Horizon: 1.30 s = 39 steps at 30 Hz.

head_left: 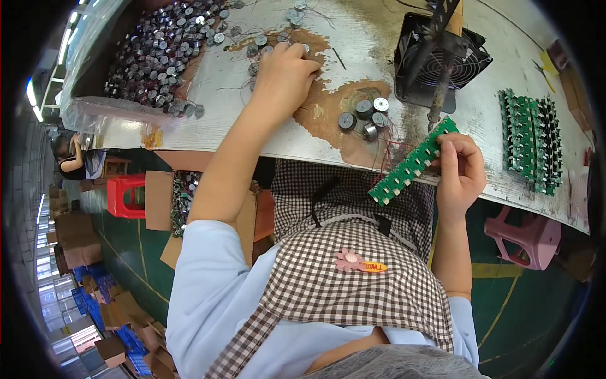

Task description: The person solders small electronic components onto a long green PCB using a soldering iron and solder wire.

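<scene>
My left hand (284, 72) reaches out over the worn white table (252, 136), fingers curled down on small round metal parts with thin wires (260, 43); whether it grips one is hidden. My right hand (461, 170) holds a long green circuit board strip (413, 163) at the table's near edge, tilted up to the right. A few round grey parts (365, 117) lie between both hands, trailing red wires.
A big heap of round metal parts (161, 54) fills the table's far left, by clear plastic sheeting. A black fan (439, 60) and a soldering iron (442, 95) stand ahead. Stacked green boards (530, 139) lie right. Red stool (126, 196), pink stool (527, 237), cardboard boxes below.
</scene>
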{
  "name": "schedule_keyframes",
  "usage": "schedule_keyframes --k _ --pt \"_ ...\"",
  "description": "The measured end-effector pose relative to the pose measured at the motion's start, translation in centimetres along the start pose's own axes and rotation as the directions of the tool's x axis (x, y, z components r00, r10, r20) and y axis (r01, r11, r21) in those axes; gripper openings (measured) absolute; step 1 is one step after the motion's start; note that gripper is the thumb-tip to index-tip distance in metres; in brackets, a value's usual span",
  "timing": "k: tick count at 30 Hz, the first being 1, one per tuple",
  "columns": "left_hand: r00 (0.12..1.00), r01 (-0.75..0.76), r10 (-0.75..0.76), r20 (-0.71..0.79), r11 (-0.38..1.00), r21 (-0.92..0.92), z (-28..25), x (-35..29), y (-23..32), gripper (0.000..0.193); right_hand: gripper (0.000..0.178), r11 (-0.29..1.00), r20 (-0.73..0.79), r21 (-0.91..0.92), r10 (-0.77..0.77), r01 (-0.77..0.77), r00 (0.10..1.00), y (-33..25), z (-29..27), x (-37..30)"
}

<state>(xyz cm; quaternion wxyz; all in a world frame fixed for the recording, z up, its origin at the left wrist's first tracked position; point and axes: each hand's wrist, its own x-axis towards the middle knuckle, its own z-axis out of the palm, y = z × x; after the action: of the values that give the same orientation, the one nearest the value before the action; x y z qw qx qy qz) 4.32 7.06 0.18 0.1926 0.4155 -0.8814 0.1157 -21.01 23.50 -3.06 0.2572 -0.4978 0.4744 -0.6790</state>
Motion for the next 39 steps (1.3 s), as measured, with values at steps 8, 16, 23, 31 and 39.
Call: schedule_keyframes --k 8,16,23,31,39 --pt "0.806 0.061 -0.413 -0.423 0.770 -0.636 0.3 1.1 -0.7 0.016 0.005 1.000 0.004 0.006 -0.005 0.005 1.000 0.1 -0.1 -0.1" --pt "0.869 0.297 -0.379 0.318 -0.115 -0.948 -2.9 0.3 5.1 0.031 0.005 0.997 0.081 -0.040 -0.069 0.072 0.994 0.1 -0.3 -0.3" --pt "0.833 0.497 -0.191 0.519 -0.155 -0.854 -3.0 -1.8 10.9 0.021 0.006 0.962 0.151 -0.208 -0.147 0.177 0.977 -0.5 0.1 0.0" --pt "0.890 0.449 -0.129 0.437 0.090 -0.889 -2.4 -1.9 13.0 0.017 0.009 0.975 0.107 -0.165 -0.133 0.150 0.985 -0.7 0.0 -0.4" --pt "0.935 0.345 -0.131 0.330 0.123 -0.931 -1.3 -2.0 13.2 0.015 0.007 0.961 0.121 -0.161 -0.206 0.224 0.971 -0.7 -0.1 -0.1"
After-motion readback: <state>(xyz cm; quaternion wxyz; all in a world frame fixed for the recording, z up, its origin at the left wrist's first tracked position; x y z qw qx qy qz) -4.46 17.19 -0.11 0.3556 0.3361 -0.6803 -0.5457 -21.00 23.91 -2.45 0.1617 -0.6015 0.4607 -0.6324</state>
